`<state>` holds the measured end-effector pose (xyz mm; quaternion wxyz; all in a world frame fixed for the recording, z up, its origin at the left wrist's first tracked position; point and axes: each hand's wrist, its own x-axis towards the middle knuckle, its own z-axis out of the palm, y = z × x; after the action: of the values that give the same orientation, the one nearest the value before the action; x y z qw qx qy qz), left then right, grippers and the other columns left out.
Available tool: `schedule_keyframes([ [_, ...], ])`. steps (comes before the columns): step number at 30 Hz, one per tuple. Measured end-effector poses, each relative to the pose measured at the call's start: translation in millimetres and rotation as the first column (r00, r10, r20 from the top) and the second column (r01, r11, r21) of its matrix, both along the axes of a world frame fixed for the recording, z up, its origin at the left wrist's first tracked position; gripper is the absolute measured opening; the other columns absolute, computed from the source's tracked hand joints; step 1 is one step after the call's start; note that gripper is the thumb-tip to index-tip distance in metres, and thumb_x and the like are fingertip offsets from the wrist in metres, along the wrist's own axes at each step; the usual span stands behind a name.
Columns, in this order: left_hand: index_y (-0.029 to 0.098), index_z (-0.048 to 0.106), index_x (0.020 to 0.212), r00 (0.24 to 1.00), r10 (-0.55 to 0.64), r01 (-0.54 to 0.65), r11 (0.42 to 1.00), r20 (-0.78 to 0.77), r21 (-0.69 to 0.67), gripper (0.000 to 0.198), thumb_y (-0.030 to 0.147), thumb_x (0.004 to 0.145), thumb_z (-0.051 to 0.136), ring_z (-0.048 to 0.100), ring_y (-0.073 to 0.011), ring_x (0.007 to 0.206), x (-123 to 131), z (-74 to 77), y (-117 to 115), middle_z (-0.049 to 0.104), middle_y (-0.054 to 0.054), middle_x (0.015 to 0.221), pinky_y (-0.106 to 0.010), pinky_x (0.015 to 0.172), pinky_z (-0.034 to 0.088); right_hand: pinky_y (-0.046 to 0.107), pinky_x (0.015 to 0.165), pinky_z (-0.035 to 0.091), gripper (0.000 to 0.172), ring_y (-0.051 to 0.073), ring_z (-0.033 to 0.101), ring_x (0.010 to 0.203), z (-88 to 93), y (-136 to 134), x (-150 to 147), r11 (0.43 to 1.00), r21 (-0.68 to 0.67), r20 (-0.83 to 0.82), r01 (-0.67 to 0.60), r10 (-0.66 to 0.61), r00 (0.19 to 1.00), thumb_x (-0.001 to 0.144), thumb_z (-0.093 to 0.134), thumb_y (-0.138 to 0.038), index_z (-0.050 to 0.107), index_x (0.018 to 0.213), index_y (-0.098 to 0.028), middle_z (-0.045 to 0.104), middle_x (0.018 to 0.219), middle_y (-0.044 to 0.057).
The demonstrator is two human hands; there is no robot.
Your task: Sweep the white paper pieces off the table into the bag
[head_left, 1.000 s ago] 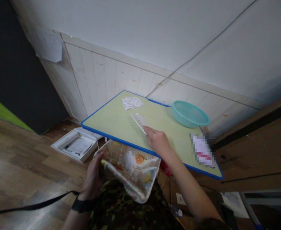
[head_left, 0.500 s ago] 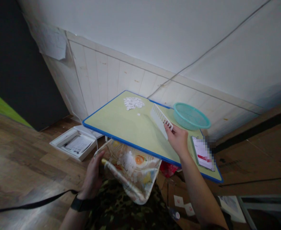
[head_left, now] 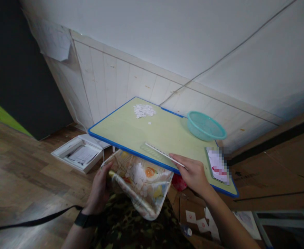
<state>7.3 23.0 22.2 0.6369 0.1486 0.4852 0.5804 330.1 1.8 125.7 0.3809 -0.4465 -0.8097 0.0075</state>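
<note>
My left hand (head_left: 101,188) is closed on the left edge of a fruit-patterned cloth (head_left: 158,192), which sags below the table's front edge with small white paper pieces (head_left: 139,176) lying in it. In my right hand (head_left: 192,171) is a thin white slotted plastic piece (head_left: 158,151), held by its right end low over the front of the yellow-green table (head_left: 123,129). A heap of white paper pieces (head_left: 144,110) sits near the table's back left corner. One loose piece (head_left: 149,123) lies just in front of the heap.
A turquoise basin (head_left: 206,126) stands at the table's back right. A partly blurred phone-like device (head_left: 218,166) lies at the right end. On the floor at left is an open white box (head_left: 78,154). Cardboard and papers (head_left: 202,224) are at lower right. A wall stands behind the table.
My right hand has moved toward the table's front edge, bringing the white slotted piece down and to the left and tilting it flatter. My left hand and the cloth have hardly moved.
</note>
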Motion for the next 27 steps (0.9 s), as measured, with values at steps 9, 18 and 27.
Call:
schedule_keyframes([
  [9,0.018,0.083,0.120,1.000,0.002,-0.002,1.000,0.023,-0.011,0.051,0.047,0.078,0.089,0.080,-0.0300,0.106,1,-2.9,2,0.087,-0.008,0.115,-0.033,0.077,0.067,0.039,0.085,0.066,0.034,0.031,0.084,0.095,13.8,77,46,0.947,-0.233,0.052,0.222,-0.215,0.975,0.100,0.062,-0.033,0.088,0.118,-0.022,0.085,0.116,0.009],
  [18,0.020,0.082,0.120,1.000,0.003,-0.003,1.000,0.008,-0.030,0.050,0.049,0.080,0.089,0.080,-0.0280,0.104,-3,-15.0,4,0.086,-0.007,0.119,-0.031,0.075,0.065,0.030,0.065,0.046,0.041,0.021,0.063,0.067,16.2,149,93,0.919,-0.236,-0.043,0.316,-0.335,0.941,0.093,0.065,-0.047,0.087,0.105,-0.014,0.075,0.072,0.003],
  [27,0.019,0.083,0.120,1.000,0.018,-0.018,1.000,-0.006,-0.018,0.051,0.050,0.079,0.089,0.081,-0.0282,0.103,-4,-25.9,8,0.087,-0.006,0.114,-0.031,0.078,0.065,0.028,0.061,0.033,0.047,0.017,0.049,0.060,9.2,184,102,0.896,-0.242,0.000,0.372,-0.383,0.924,0.091,0.064,-0.048,0.087,0.109,-0.011,0.064,0.063,0.000],
])
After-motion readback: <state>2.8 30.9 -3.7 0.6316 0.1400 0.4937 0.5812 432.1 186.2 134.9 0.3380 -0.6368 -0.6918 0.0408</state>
